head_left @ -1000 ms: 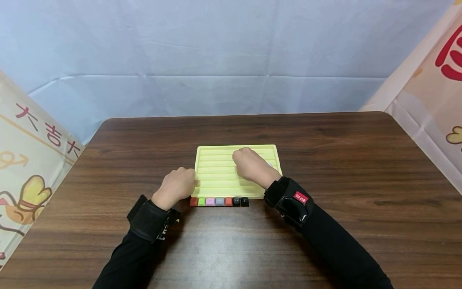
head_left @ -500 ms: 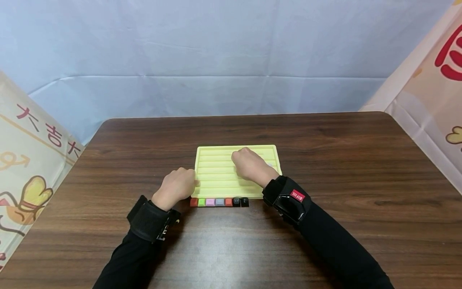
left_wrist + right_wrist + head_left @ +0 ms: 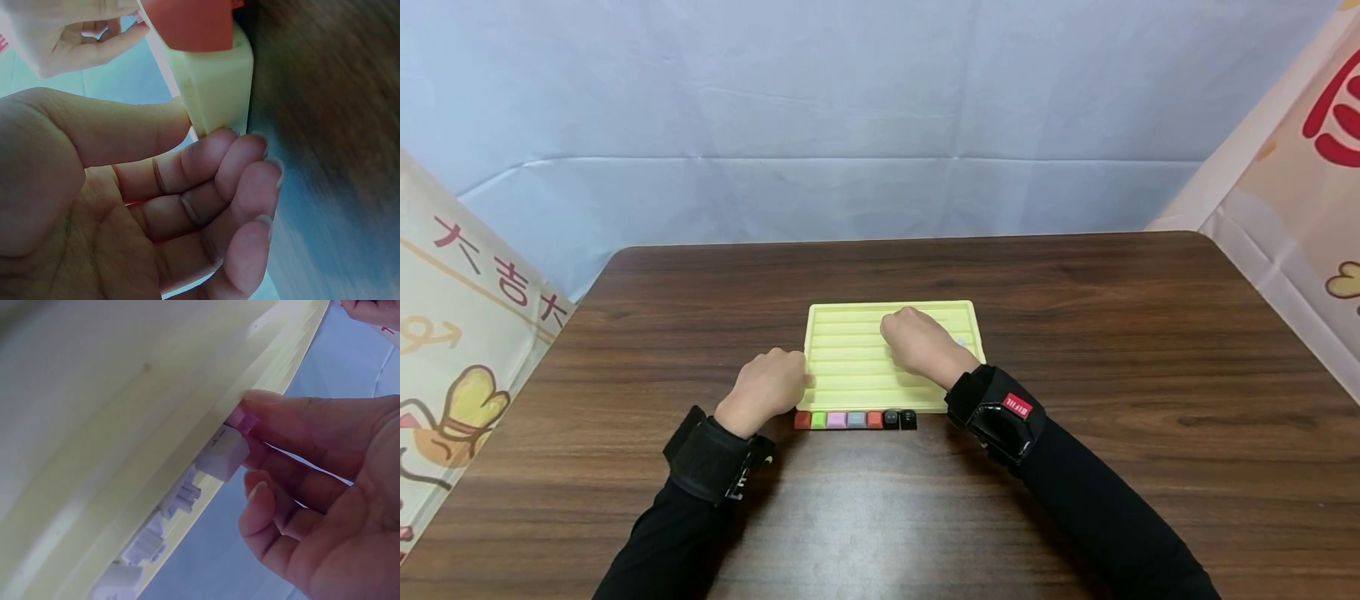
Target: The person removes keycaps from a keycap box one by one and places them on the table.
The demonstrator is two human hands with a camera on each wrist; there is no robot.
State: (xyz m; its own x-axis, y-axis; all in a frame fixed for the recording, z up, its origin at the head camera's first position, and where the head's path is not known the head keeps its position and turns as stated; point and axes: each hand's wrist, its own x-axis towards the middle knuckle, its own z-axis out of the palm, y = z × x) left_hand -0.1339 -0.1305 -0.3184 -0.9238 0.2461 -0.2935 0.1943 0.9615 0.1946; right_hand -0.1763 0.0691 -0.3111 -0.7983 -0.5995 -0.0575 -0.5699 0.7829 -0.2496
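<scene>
- The yellow tray (image 3: 850,364) lies flat on the counter (image 3: 1112,333), between the person's arms, so both hands can reach it.
- The left hand (image 3: 765,386) pinches the tray's side with thumb and fingertips, its other fingers bent, maybe so it won't slide.
- The right hand (image 3: 925,343) is nearly closed, its thumb and finger pinching a small pink key (image 3: 248,423), perhaps to keep it straight beside the white key (image 3: 224,454) in the tray.
- Colored keys (image 3: 856,420) line the near edge, probably for easy picking.
</scene>
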